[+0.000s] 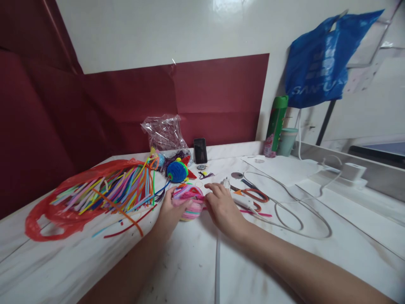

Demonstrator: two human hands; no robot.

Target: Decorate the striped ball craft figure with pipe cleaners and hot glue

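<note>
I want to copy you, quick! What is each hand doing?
Left hand: closed on the pink ball.
Right hand: fingers rest against the ball, holding nothing.

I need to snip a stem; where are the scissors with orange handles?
The scissors lie on the table just right of the right hand, beside the white cable.

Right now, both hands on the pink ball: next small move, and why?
Probably tuck the loose pink strand down. The left hand cups the pink pipe-cleaner ball on the table, the right hand rests beside it, and loops stick up on top.
</note>
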